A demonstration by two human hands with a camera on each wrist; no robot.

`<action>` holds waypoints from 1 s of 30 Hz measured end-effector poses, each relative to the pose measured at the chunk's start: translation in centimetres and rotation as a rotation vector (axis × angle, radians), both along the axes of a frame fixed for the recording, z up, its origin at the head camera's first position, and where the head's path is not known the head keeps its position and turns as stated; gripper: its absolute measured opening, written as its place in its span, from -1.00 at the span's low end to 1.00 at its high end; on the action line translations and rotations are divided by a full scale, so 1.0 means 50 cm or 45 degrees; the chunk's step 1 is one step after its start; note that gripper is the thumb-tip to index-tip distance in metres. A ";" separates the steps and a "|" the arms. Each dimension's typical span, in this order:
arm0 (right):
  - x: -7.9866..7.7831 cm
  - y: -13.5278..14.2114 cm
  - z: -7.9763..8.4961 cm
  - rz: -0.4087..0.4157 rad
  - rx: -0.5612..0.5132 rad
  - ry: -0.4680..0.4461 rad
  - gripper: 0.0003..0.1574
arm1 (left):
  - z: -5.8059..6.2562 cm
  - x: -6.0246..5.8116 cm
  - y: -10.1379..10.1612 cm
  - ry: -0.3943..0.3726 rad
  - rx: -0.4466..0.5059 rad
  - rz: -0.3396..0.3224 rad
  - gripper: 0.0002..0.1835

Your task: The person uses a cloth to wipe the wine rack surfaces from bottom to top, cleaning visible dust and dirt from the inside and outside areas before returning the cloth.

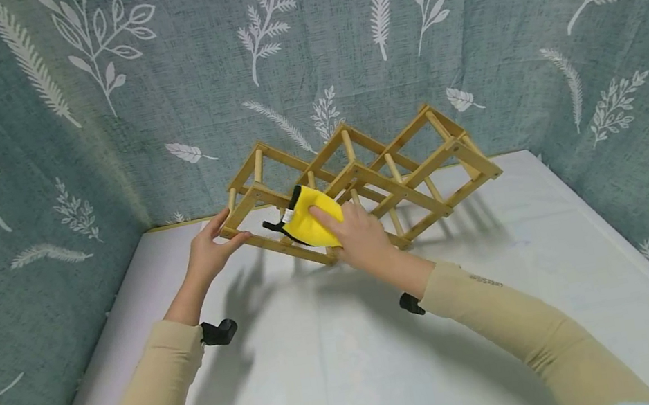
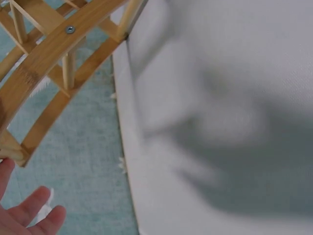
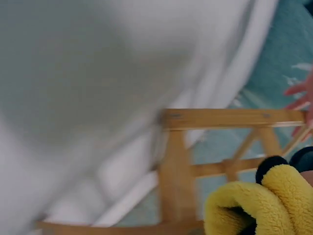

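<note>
A lattice-like wooden rack of slats and dowels stands tilted at the back of the white table, its left end raised. My left hand grips that end, thumb in front and fingers behind. My right hand holds a yellow cloth with black trim and a small white tag against the rack's front left part. Fluffy folds of the cloth show in the right wrist view, beside a rack slat. The left wrist view catches the left fingers near a dowel end.
A white covering spreads over the table. Grey-green curtains with white leaf prints hang behind and on both sides, close behind the rack. Black wrist cameras stick out at both cuffs.
</note>
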State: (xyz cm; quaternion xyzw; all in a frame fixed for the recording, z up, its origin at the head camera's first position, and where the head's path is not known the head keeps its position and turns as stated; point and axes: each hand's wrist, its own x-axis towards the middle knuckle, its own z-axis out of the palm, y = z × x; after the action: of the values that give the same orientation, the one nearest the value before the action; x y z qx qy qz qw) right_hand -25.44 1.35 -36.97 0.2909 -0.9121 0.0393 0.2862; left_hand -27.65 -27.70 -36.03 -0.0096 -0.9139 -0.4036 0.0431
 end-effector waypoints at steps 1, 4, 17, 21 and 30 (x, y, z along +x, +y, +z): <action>0.004 0.018 -0.011 -0.016 0.005 -0.040 -0.04 | 0.000 0.000 0.000 0.003 0.001 -0.003 -0.08; 0.014 0.080 -0.045 -0.067 0.045 -0.167 -0.02 | 0.000 0.000 0.000 0.009 -0.002 -0.009 -0.09; 0.028 0.244 -0.041 -0.124 0.247 -0.858 -0.16 | -0.004 0.001 0.001 0.018 -0.003 0.001 -0.11; 0.043 0.170 0.041 0.076 0.052 -0.794 -0.13 | -0.004 0.003 0.003 0.021 -0.019 0.008 -0.10; 0.000 0.055 0.033 0.115 0.079 -0.363 -0.14 | -0.003 0.004 -0.002 0.020 -0.036 0.011 -0.09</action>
State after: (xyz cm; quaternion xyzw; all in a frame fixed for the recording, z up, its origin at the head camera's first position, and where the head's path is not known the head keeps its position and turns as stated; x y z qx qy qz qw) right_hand -25.45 4.07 -35.29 0.3317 -0.9303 0.0648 0.1427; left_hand -27.45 -27.82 -36.20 -0.0092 -0.9191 -0.3904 0.0517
